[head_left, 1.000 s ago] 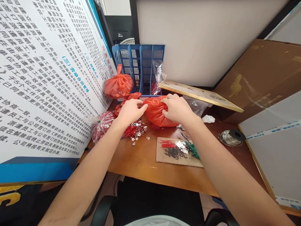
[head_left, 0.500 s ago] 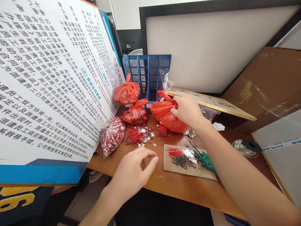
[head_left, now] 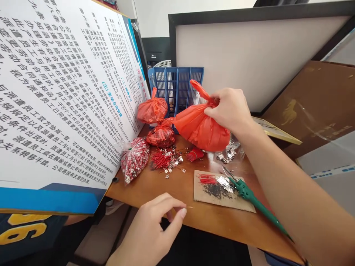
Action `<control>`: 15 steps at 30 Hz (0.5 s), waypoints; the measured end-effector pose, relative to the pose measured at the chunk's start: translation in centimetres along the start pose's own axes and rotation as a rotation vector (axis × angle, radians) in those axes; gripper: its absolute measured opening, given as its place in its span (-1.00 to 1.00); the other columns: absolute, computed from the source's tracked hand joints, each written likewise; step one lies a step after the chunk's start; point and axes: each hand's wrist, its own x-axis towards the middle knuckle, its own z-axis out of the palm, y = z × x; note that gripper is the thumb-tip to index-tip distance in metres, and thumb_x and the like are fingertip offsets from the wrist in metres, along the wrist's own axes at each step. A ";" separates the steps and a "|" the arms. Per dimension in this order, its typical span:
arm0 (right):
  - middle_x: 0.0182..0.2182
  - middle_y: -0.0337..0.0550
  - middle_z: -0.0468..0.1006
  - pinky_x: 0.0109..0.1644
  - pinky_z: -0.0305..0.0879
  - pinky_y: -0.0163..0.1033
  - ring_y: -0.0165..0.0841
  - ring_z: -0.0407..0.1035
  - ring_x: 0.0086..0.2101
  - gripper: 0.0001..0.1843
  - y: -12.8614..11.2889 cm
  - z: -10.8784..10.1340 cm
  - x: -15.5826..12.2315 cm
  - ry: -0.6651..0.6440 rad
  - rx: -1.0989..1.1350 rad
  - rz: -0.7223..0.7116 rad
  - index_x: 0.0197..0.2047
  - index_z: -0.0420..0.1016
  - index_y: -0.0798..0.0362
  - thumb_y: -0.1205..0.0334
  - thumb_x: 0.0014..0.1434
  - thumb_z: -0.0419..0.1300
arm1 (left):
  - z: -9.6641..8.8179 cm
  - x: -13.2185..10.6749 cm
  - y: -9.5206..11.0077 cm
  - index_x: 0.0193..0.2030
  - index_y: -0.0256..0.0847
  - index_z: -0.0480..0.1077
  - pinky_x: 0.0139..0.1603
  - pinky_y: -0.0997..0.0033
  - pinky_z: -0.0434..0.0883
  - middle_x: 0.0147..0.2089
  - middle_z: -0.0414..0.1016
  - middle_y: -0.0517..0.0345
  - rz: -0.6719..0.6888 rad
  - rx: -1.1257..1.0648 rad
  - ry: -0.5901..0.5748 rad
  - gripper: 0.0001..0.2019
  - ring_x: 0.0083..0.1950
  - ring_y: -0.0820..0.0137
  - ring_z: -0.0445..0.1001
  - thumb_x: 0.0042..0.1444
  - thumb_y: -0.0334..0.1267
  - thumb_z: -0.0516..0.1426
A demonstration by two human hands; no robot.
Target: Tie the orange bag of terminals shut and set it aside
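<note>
My right hand grips the knotted neck of a full red plastic bag and holds it lifted above the wooden desk. Down at the desk's front edge, my left hand hovers with thumb and forefinger pinched close together; whether anything sits between them I cannot tell. Under the raised bag lie a small red bundle and a heap of red wires with silver tabs.
Two more tied red bags and a clear bag of red parts sit by a blue file rack. A cardboard piece carries red wires, metal bits and green-handled pliers. A large printed board leans at left.
My left hand let go of the red bag and dropped back to the desk's front edge. My right hand raised the bag off the desk by its neck.
</note>
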 end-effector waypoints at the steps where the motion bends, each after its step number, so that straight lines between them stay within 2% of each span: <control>1: -0.58 -0.24 0.36 -0.34 0.14 -0.11 -0.25 0.23 -0.48 -0.81 -0.4 -0.4 0.2 0.003 0.017 0.000 -0.51 0.39 -0.04 0.46 -0.07 0.25 | 0.1 -0.1 -0.1 -0.13 0.00 0.56 -0.32 0.53 0.30 -0.21 0.53 0.25 -0.002 -0.008 0.001 -0.81 -0.27 0.50 0.48 0.41 -0.13 0.11; 4: -0.63 -0.28 0.28 -0.38 0.13 -0.11 -0.30 0.15 -0.52 -0.80 -1.8 -1.5 1.0 0.010 0.082 0.007 -0.54 0.40 -0.04 0.46 -0.10 0.28 | 0.3 -0.4 -0.4 -0.15 -0.02 0.57 -0.36 0.52 0.28 -0.24 0.53 0.23 -0.007 -0.019 0.002 -0.81 -0.30 0.49 0.48 0.40 -0.15 0.11; 8: -0.65 -0.32 0.14 -0.46 -0.01 -0.12 -0.38 -0.01 -0.52 -0.72 -3.7 -2.0 2.6 0.013 0.204 0.020 -0.64 0.34 -0.01 0.46 -0.13 0.34 | 0.3 -0.7 -0.7 -0.18 -0.06 0.57 -0.36 0.49 0.27 -0.27 0.53 0.20 0.000 -0.026 -0.002 -0.79 -0.31 0.47 0.47 0.40 -0.17 0.11; 12: -0.62 -0.35 0.11 -0.48 -0.10 -0.18 -0.46 -0.04 -0.52 -0.64 -5.8 -1.3 4.5 -0.006 0.337 0.090 -0.67 0.29 0.03 0.39 -0.09 0.41 | -0.1 -0.7 -0.3 -0.19 -0.06 0.57 -0.35 0.45 0.26 -0.30 0.50 0.20 -0.004 -0.072 0.014 -0.78 -0.33 0.45 0.44 0.41 -0.15 0.11; 15: -0.62 -0.41 0.06 -0.53 -0.15 -0.26 -0.50 -0.11 -0.55 -0.58 -7.3 -0.3 5.9 -0.050 0.478 0.177 -0.64 0.23 0.02 0.41 -0.03 0.41 | -0.4 -0.5 -0.2 -0.20 -0.06 0.57 -0.34 0.44 0.26 -0.31 0.48 0.20 -0.008 -0.122 0.056 -0.77 -0.34 0.44 0.42 0.41 -0.13 0.11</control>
